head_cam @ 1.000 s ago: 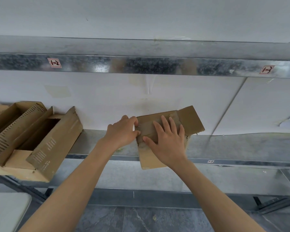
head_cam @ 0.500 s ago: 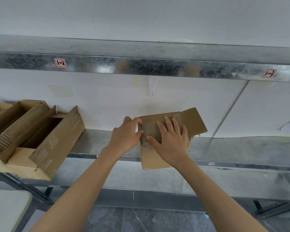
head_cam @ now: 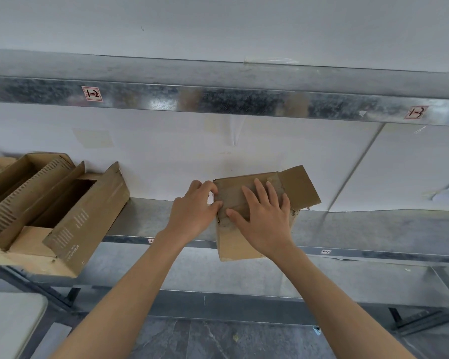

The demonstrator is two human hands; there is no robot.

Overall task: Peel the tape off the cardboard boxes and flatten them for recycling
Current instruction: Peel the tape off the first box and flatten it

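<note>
right hand [head_cam: 266, 220] flat on box [head_cam: 232, 251]

Soft, even light fills the scene, bright without harsh shadows. Above my hands [head_cam: 233, 216] the metal shelf rail [head_cam: 218, 99] throws back mottled glare, brightest up and to the left of them. Only faint shade gathers under the shelf [head_cam: 373, 226] beside my hands. The wide lens bows the rail and stretches my forearms toward the lower corners. Focus stays fairly sharp throughout, softening slightly at the far left edge.
</note>
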